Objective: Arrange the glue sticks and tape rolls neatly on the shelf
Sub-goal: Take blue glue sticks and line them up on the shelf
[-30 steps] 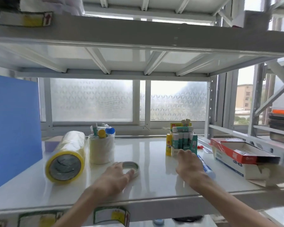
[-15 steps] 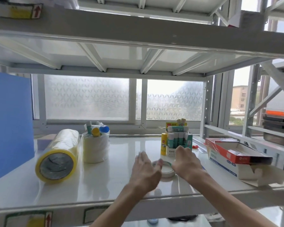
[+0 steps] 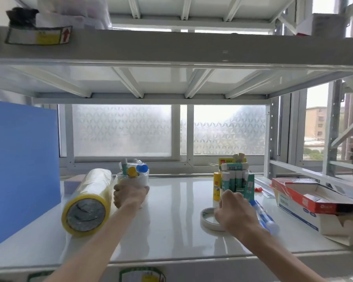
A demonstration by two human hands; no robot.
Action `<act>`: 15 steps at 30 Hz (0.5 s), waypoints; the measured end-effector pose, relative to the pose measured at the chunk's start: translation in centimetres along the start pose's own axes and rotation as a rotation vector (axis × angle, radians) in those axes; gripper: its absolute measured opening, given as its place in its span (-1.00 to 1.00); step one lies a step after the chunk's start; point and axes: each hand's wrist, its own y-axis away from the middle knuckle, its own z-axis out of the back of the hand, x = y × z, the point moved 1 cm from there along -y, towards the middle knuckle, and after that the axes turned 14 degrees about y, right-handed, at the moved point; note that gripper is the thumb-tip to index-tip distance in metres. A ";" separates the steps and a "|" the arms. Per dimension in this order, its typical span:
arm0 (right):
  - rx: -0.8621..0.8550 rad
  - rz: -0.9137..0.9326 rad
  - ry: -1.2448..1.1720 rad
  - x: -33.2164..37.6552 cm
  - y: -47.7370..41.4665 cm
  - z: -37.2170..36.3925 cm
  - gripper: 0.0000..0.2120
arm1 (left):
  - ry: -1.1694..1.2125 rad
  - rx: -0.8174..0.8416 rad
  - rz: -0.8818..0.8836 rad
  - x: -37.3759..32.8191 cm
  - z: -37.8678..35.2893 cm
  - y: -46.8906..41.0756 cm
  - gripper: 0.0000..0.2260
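My left hand [image 3: 128,195] is wrapped around the stack of white tape rolls [image 3: 142,180] at the back left of the shelf; several glue sticks [image 3: 134,169] stand in its core. A long yellow tape roll pack [image 3: 88,202] lies just left of it. My right hand [image 3: 233,212] rests on a thin white tape roll [image 3: 207,217] lying flat at the front right. Behind it stands a display box of green-white glue sticks [image 3: 235,178] with a yellow glue stick [image 3: 216,186] beside it. A blue-capped glue tube [image 3: 263,215] lies right of my right hand.
The white shelf board [image 3: 171,220] has an open red-and-white cardboard box [image 3: 306,202] at its right end and a blue panel [image 3: 18,165] standing at the left. A shelf beam [image 3: 171,51] runs overhead. Frosted windows close the back.
My left hand let go of the thin white tape roll and moved left and back onto the white tape stack. My right hand stayed on the thin roll near the glue stick box.
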 end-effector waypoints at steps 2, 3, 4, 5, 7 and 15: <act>-0.041 -0.007 0.004 -0.5 -0.2 0.3 -0.84 | -0.032 0.049 -0.021 -0.2 -0.2 -0.3 -0.20; -0.061 -0.007 -0.004 -0.7 -0.4 0.3 -0.83 | -0.051 0.076 -0.031 -0.3 -0.4 -0.1 -0.23; -0.080 -0.003 -0.019 -0.9 -0.6 0.3 -0.83 | -0.056 0.096 -0.044 -0.4 -0.8 0.2 -0.25; -0.089 0.001 -0.040 -1.0 -0.8 0.3 -0.84 | -0.052 0.113 -0.057 -0.5 -1.4 0.7 -0.27; -0.097 0.006 -0.069 -1.1 -0.8 0.2 -0.85 | -0.043 0.154 -0.079 -1.0 -3.0 1.8 -0.28; -0.123 -0.030 -0.088 -2.5 -0.7 -1.4 -0.80 | 0.035 0.352 -0.115 -2.3 -10.8 5.7 -0.30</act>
